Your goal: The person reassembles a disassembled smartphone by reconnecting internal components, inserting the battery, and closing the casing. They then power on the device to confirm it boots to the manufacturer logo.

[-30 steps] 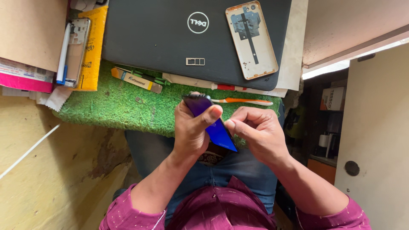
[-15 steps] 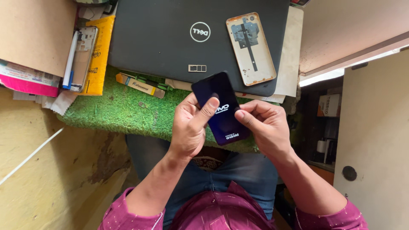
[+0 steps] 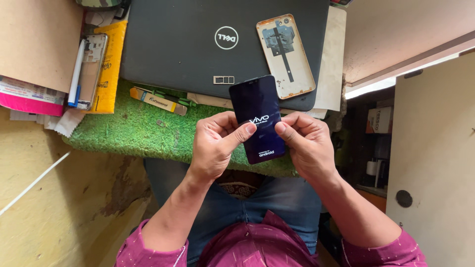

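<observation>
Nearest, two hands share one dark smartphone, its screen lit and facing up, held above the lap at the near edge of one green turf mat. Left hand curls round its left edge, thumb on the glass; right hand pinches the right edge likewise. Farther off lie one closed black laptop, one phone back cover upon it, and one yellow-handled tool on the mat.
</observation>
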